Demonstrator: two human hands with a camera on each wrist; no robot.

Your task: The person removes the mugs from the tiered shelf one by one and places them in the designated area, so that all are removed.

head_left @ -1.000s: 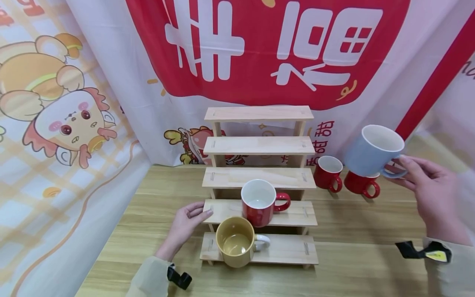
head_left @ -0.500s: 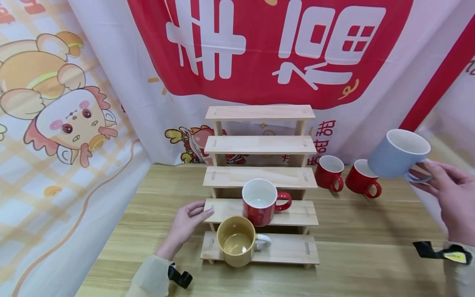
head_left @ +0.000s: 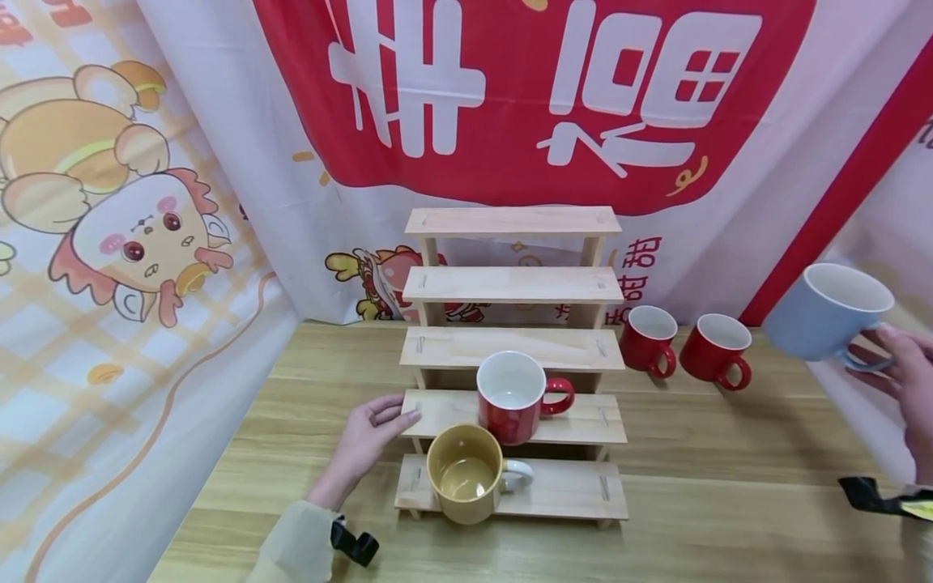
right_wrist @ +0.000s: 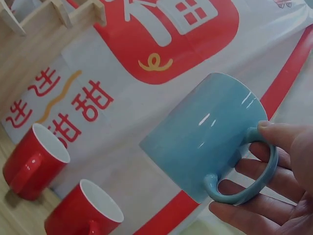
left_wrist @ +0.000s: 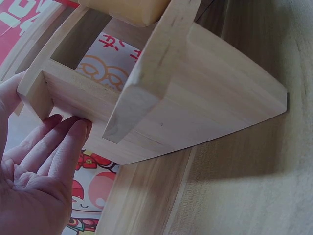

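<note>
My right hand grips a light blue mug by its handle, held up at the far right. The right wrist view shows the thumb on top of the handle and fingers through and under it. My left hand holds the left end of a step of the wooden tiered rack, thumb above, fingertips underneath. A red mug with a white inside stands on that step. On the lowest step in front is a yellow mug with a white handle.
Two red mugs, a left one and a right one, stand on the wood-grain table right of the rack. Behind hangs a printed cloth with red and white characters; another patterned cloth covers the left side.
My right hand has carried the blue mug to the right and slightly down, uncovering the right-hand red mug on the table. The left hand has stayed on the rack.
</note>
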